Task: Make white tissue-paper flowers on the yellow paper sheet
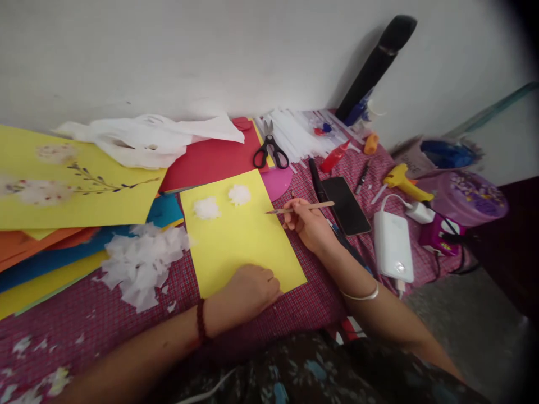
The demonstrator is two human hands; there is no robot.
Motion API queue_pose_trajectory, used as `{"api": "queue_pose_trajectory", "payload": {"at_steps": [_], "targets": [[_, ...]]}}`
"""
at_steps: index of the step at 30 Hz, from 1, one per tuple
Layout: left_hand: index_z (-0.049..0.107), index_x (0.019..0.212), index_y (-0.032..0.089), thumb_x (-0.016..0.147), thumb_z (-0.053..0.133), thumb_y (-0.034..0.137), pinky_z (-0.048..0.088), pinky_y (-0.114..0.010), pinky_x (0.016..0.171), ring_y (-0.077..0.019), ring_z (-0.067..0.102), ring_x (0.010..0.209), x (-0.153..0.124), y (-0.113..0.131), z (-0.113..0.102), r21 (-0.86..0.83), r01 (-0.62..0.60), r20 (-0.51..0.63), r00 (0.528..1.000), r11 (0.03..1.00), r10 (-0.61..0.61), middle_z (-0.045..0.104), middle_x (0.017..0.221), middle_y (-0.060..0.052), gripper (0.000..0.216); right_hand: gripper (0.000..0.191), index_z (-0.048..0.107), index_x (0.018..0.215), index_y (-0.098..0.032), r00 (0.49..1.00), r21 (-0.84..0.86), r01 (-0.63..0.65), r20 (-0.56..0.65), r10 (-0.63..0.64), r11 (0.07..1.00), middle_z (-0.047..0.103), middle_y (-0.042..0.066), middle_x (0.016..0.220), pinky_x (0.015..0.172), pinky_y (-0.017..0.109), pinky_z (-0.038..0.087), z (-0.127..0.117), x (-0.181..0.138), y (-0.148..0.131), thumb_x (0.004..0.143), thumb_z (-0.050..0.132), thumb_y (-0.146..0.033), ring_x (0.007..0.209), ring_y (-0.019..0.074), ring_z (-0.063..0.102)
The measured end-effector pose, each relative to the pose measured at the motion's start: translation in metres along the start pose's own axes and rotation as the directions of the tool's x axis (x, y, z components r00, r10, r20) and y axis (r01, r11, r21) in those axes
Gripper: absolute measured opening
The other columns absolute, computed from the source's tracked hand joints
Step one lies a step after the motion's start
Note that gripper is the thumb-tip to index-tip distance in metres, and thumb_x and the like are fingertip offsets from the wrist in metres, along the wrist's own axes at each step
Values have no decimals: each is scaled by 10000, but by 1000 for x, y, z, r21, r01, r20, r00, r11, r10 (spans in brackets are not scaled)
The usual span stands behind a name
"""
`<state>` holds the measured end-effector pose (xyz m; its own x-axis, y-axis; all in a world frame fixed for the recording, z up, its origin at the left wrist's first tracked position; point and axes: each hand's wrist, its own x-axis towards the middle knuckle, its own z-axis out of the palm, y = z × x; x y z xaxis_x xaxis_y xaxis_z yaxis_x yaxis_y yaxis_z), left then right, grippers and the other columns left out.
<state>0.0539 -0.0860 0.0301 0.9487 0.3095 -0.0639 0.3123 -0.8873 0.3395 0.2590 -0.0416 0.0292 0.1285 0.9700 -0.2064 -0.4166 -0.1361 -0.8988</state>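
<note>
A yellow sheet of paper (236, 244) lies before me, with two white tissue-paper puffs (240, 194) on its upper part. In my right hand (309, 224), pinched fingers hold a thin wooden paintbrush (318, 206). Its dark, pointed tip is over the sheet's right side; whether it touches the paper I cannot tell. My left hand (248, 289) rests on the sheet's lower edge, fingers curled in, and no object shows in it. Crumpled white tissue pieces (143, 264) lie just left of the sheet.
A yellow sheet with a flowering branch (105, 202) lies left on coloured papers. Scissors (270, 147) rest on red paper (206, 163) behind. At right are a phone (347, 206), red tube (334, 157), white power bank (394, 247) and yellow glue gun (406, 182).
</note>
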Motion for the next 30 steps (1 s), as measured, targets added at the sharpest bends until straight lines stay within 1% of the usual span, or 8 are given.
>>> {"api": "queue_pose_trajectory", "payload": {"at_steps": [4,8,11,16,19,23,26,30], "targets": [[608,829,175,935,577,261,483,-334,665,-209,647,752,-1,0,-12,-109,62,126,991,992,-49,687,828,-40,140,207,699,926,-186,996,2,-57,70,57,998,711,24,763,617,242,477,-2,-3,-2,863,653,-377,622,99,600],[592,1017,194,928,587,263,524,-368,715,-233,661,814,-3,-1,-15,-226,138,141,984,964,-107,703,920,-36,112,196,717,1002,-210,995,37,-48,88,45,998,745,39,866,763,291,528,-5,-5,0,913,608,-347,752,129,668],[562,1166,199,939,562,230,538,-385,752,-238,672,849,-2,-1,-17,-285,167,173,977,944,-121,718,1000,-44,229,192,722,1010,-220,997,42,-39,67,36,998,750,38,888,779,296,536,-6,-6,1,934,585,-331,777,132,678],[553,1207,192,943,541,202,535,-397,791,-247,675,897,-2,-2,-18,-312,174,199,973,934,-115,720,1062,-59,265,178,727,977,-218,997,62,-66,46,63,996,734,29,832,734,262,531,-5,-6,-3,923,608,-339,750,121,666],[568,1157,206,947,536,222,523,-379,760,-237,667,872,-4,-3,-15,-321,156,166,980,934,-107,718,1005,-42,214,196,724,954,-209,998,99,-66,26,64,993,718,24,791,708,249,529,-5,-4,-4,914,615,-368,714,114,652],[596,947,205,923,571,238,485,-347,679,-221,637,779,-5,-4,-12,-279,152,134,984,948,-119,690,858,-25,48,211,710,914,-209,997,167,-66,-36,73,984,692,1,732,720,269,545,-7,-2,-4,879,645,-407,653,108,632],[583,823,199,933,556,248,447,-330,646,-201,604,718,-5,-5,-9,-264,122,99,990,957,-99,665,791,-20,124,209,698,902,-204,994,187,-80,-60,93,979,684,-5,722,739,281,552,-8,0,-4,871,646,-403,627,101,622],[583,789,193,941,550,260,415,-315,644,-181,573,697,-7,-6,-6,-284,91,59,995,954,-77,647,771,-20,170,215,685,909,-198,993,137,-86,-65,95,987,681,1,738,710,283,550,-8,0,-2,873,635,-404,628,103,621]]}}
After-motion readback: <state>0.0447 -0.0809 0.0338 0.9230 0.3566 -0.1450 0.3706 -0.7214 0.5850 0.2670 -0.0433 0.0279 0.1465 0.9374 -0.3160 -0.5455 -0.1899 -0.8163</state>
